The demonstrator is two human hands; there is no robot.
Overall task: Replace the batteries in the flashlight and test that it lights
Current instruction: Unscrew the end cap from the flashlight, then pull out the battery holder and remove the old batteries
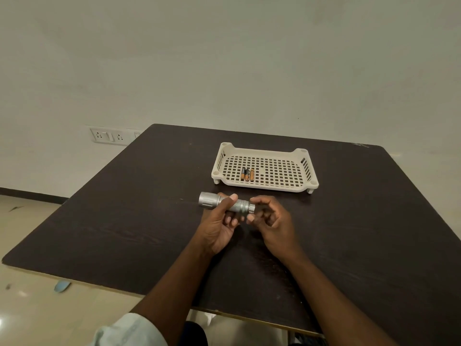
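Flashlight held just above the worktop, long axis left-right, barrel gripped by left hand, tail end at fingertips of loosely curled right hand; batteries beyond in basket.

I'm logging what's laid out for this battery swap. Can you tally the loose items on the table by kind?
Flashlight, silver, held in the left hand: 1
Batteries, lying side by side in the tray: 3
Tray, white perforated plastic: 1
Total: 5
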